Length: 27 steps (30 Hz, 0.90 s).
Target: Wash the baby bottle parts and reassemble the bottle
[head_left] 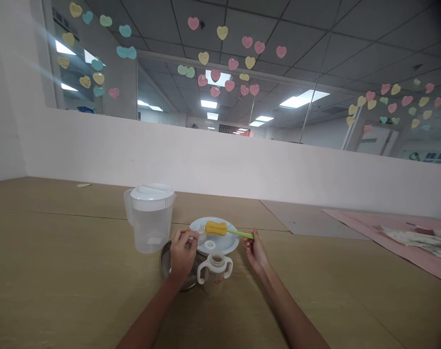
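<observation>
My right hand (255, 251) is closed on the green handle of a brush with a yellow sponge head (216, 228), which lies level over a light plate (225, 246). Over the plate's left edge, my left hand (184, 249) pinches a small clear piece (202, 233) that looks like a bottle nipple, beside the sponge. A white ring (209, 245) rests on the plate. In front of it stands an open baby bottle (216, 275) with two white handles. Beneath my left hand is a metal bowl (165, 261), partly hidden by it.
A clear pitcher (152, 225) with a white lid stands left of the bowl. At the far right, a pink sheet (395, 237) carries a patterned cloth (420, 241). A white wall (205, 167) with a window above it borders the table's back.
</observation>
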Motion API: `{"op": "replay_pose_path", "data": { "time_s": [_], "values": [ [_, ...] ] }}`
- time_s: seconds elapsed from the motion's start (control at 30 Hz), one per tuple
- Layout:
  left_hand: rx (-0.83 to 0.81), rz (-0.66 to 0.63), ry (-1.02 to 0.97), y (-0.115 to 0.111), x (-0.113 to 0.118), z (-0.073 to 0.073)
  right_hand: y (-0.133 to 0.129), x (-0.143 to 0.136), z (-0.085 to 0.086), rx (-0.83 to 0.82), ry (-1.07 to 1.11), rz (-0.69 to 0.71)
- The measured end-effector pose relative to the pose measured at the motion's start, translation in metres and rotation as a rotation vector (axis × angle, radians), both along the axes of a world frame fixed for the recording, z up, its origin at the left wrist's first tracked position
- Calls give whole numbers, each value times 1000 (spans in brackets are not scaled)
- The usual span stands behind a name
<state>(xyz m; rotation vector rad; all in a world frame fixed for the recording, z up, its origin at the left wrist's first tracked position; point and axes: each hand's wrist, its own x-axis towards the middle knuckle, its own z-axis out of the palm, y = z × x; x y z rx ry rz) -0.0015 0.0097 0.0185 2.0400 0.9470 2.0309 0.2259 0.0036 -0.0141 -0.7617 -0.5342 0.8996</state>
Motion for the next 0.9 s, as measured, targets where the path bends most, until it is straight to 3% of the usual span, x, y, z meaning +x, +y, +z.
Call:
{"op": "replay_pose_path", "data": {
  "time_s": [0.4,0.67,0.9],
  "values": [
    [4,-78,282,7,-3,-11,-9,-9,13,-72,129,54],
    [-247,-20,8,8,3,-12,-9,-12,8,-24,-20,110],
    [-268,68,90,12,-12,-6,-6,-4,3,-60,16,-60]
  ]
}}
